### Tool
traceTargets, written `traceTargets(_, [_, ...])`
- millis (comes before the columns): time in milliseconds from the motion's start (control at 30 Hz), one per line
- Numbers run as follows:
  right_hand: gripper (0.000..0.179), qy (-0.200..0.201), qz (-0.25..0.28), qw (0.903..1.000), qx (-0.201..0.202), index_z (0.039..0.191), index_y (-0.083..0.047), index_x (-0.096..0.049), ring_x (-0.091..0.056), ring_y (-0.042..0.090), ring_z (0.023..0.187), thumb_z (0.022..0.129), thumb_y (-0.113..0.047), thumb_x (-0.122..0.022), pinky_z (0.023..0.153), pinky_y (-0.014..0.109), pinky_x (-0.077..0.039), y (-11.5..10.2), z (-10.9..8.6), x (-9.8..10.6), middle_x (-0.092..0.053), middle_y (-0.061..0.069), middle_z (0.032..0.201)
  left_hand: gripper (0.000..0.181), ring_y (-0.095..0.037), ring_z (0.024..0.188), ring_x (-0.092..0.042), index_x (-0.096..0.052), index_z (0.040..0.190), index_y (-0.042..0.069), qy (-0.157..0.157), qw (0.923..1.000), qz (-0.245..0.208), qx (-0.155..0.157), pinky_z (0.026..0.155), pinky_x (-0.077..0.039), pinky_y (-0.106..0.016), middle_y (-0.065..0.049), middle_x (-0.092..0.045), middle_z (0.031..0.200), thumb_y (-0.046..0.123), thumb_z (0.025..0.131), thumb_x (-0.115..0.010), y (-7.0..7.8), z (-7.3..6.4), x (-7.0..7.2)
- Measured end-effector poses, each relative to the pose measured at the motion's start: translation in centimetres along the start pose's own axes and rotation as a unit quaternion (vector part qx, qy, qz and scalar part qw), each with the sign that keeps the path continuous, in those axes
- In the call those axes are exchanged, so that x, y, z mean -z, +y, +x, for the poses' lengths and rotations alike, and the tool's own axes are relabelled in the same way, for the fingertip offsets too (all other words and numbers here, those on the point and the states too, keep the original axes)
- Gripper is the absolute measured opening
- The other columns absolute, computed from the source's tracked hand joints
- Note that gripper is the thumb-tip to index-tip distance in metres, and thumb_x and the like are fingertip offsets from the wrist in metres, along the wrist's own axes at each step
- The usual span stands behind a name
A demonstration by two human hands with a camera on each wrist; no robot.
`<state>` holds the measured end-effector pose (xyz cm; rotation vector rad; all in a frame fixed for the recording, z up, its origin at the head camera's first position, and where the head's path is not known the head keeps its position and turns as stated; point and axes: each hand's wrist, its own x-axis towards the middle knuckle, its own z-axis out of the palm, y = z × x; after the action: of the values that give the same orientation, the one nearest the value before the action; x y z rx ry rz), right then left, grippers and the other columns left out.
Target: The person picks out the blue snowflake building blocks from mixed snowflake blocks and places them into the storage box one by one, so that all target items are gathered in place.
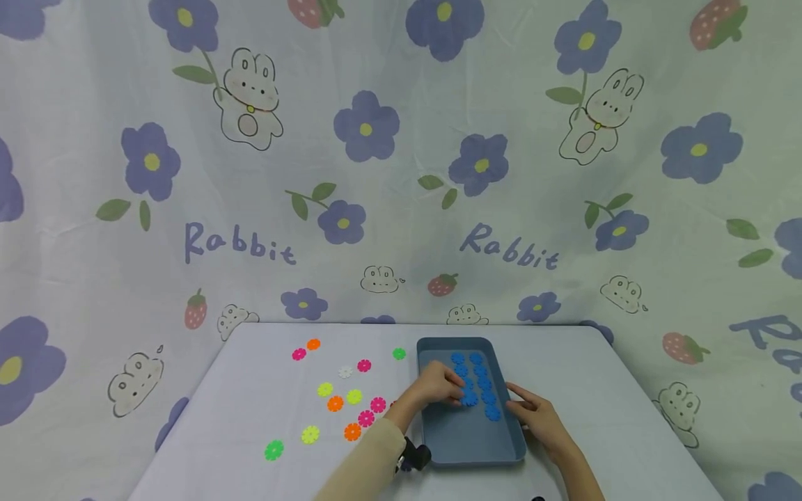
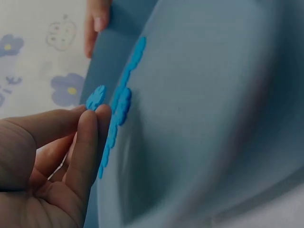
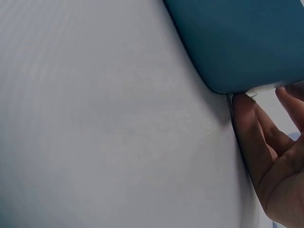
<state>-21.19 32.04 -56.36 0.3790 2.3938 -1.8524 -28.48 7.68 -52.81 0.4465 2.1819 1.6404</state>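
Note:
A blue-grey tray (image 1: 470,449) lies on the table, with two columns of blue notched plastic discs (image 1: 492,413) in it. My left hand (image 1: 436,384) reaches over the tray's left wall. In the left wrist view its thumb and fingertips pinch one blue notched disc (image 2: 96,97) above the row of discs (image 2: 124,105). At the tray's right side is my right hand (image 1: 540,419), fingers extended against the outer wall. The right wrist view has those fingers (image 3: 248,116) right at the tray's outer edge (image 3: 247,71).
Left of the tray, loose notched discs are scattered on the white table (image 1: 219,417): pink (image 1: 378,404), orange (image 1: 353,431), yellow (image 1: 310,435), green (image 1: 273,450) and white (image 1: 345,372). A printed cloth (image 1: 401,209) hangs behind the table.

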Motion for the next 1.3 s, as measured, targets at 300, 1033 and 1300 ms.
traceTargets(300, [0.053, -0.001, -0.001, 1.0, 0.0, 0.14, -0.013, -0.054, -0.064, 0.025, 0.085, 0.09, -0.026, -0.07, 0.07, 0.038, -0.054, 0.0, 0.1, 0.2, -0.066, 0.014, 0.113, 0.013, -0.022, 0.061, -0.069, -0.072, 0.091, -0.009, -0.036, 0.999, 0.02, 0.02, 0.063, -0.06, -0.036, -0.008, -0.065, 0.073, -0.011, 0.078, -0.073, 0.6, 0.6, -0.3])
traceTargets(1033, [0.052, 0.005, -0.004, 1.0, -0.007, 0.14, -0.012, -0.054, -0.065, 0.025, 0.086, 0.092, -0.023, -0.068, 0.069, 0.039, -0.055, -0.1, 0.0, 0.1, -0.066, 0.017, 0.113, 0.013, -0.026, 0.065, -0.07, -0.073, 0.087, -0.005, -0.088, 0.9933, 0.042, 0.062, 0.064, -0.06, -0.035, -0.009, -0.067, 0.073, -0.011, 0.076, -0.075, 0.9, 1.6, -1.2])
traceTargets(1300, [0.051, 0.003, -0.005, 1.0, -0.004, 0.14, -0.013, -0.054, -0.065, 0.025, 0.086, 0.092, -0.023, -0.068, 0.069, 0.039, -0.055, -0.1, 0.1, -0.1, -0.067, 0.016, 0.112, 0.008, -0.028, 0.063, -0.07, -0.073, 0.079, -0.006, -0.074, 0.9934, 0.064, 0.06, 0.062, -0.059, -0.034, -0.012, -0.068, 0.068, -0.012, 0.074, -0.076, 0.6, 1.4, -1.5])
